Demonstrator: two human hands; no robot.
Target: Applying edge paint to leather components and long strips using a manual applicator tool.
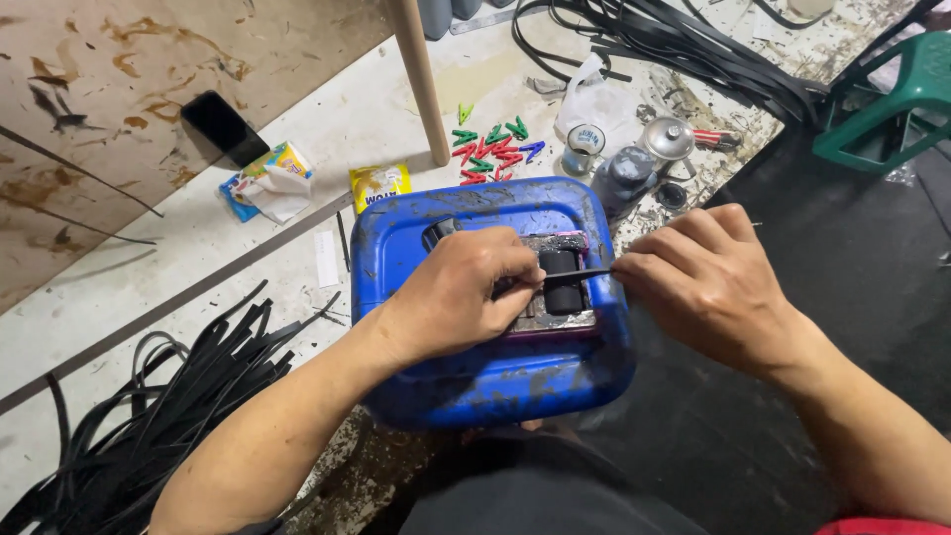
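A heap of black strips [149,416] spills across the lower left of a paint-stained white surface [99,297], with a dark phone [223,126] lying on the brown board above it and crumpled snack wrappers [267,181] and a yellow sachet [379,183] just to the right. At centre, a blue plastic canister [495,376] lies flat on the surface's near edge, carrying a small metal frame with a black roller [563,282] on its top face. The person's left hand [461,292] rests on the canister, fingers curled down over the left side of the frame; what it grips beneath them cannot be told. A thin black strip [584,271] runs across the roller to the right hand [708,287], which is closed, pinching the strip's end between thumb and fingertips. Behind the canister, a wooden pole [421,74] rises beside a scatter of red, green and blue clothes pegs [492,149]. Farther right stand a small tin [584,144], a grey jar [626,173] and a metal lid [667,137], then another bundle of black strips [674,45] and a green stool [892,99].
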